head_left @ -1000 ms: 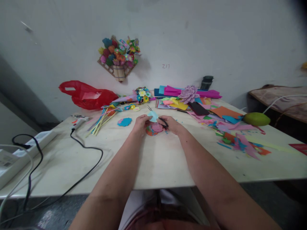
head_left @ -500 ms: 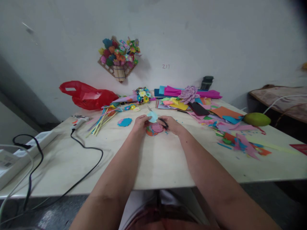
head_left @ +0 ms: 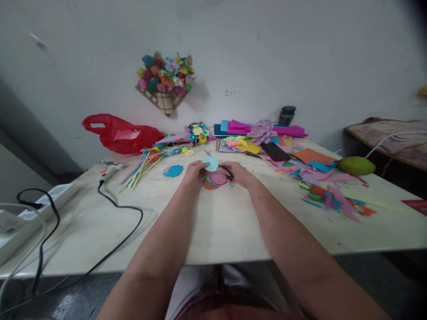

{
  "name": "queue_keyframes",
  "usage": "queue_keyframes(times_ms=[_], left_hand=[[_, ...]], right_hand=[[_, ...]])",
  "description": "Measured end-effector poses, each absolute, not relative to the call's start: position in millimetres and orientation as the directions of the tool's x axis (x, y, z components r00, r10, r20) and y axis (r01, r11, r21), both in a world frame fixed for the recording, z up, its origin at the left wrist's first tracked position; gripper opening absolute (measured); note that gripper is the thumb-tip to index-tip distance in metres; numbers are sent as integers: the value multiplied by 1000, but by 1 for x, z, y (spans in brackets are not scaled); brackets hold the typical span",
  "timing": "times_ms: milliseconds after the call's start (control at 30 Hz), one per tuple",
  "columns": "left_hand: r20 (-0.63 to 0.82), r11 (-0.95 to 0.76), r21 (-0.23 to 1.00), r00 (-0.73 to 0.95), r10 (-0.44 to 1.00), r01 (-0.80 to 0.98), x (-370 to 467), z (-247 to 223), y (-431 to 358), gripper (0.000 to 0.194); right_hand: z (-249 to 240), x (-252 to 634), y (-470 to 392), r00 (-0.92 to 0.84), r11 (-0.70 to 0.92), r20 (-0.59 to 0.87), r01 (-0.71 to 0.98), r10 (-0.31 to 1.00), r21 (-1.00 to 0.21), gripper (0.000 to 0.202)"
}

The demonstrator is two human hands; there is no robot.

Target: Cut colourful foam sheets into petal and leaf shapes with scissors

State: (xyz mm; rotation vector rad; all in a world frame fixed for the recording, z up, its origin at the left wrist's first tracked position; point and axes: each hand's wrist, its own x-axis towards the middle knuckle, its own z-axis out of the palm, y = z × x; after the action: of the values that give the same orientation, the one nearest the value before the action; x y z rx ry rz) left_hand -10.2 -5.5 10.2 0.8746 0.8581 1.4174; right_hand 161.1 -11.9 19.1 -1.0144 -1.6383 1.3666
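Observation:
Between finger and thumb my left hand (head_left: 196,171) pinches a light-blue paper circle (head_left: 211,163). My right hand (head_left: 239,173) is closed around the dark handles of a pair of scissors (head_left: 227,171). The scissor blades pass behind the paper, and their tips show beyond its upper left edge. Under my hands, pink and orange paper discs (head_left: 218,178) lie overlapped on the table, with small blue scraps beside them. A blue scalloped paper piece (head_left: 175,170), with some pink at its edge, lies left of my left hand.
A glue gun (head_left: 111,170) with a black cord and a white power strip (head_left: 50,204) are at the left. Paper strips (head_left: 142,171) and a red bag (head_left: 123,133) lie behind. Coloured sheets, a phone (head_left: 275,151), paper scraps (head_left: 336,198) and a green fruit (head_left: 356,166) occupy the right.
The light-blue paper has turned a little in my left hand and shows a rounder face. Both hands stay in nearly the same place, and the scissors remain in my right hand.

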Motion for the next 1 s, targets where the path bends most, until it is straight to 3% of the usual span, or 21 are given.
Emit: queue_keyframes(times_ms=[1000], left_hand=[[51,-25,932,64,997,-361,-12,16,-13,22]], right_hand=[[21,172,-13,-497,184,79,166,864,-969,28]])
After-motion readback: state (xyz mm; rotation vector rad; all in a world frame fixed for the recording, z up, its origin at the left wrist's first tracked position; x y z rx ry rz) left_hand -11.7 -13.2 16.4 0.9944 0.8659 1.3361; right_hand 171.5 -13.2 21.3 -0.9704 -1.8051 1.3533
